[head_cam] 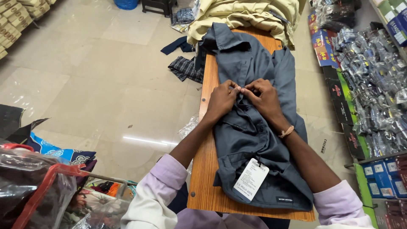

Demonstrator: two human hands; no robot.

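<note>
Grey shirt (250,140) lies front-up along the tabletop (205,186), collar at the far end, tag (251,179) near the near edge. Left hand (222,101) and right hand (263,97) meet mid-placket — fingers pinched on the fabric, looks like buttoning. Next button down needs the same two-handed pinch.

A dark slate-grey cotton button-up shirt (250,127) lies face up along the narrow wooden bench (203,178), its collar at the far end and its hem at the near end, hanging slightly over the near edge. The fabric is rumpled, with the sleeves bunched loosely along both sides. The front placket runs down the middle and is pinched together about halfway along. A white rectangular paper tag (251,179) rests on the lower front, tilted, near the hem.
</note>
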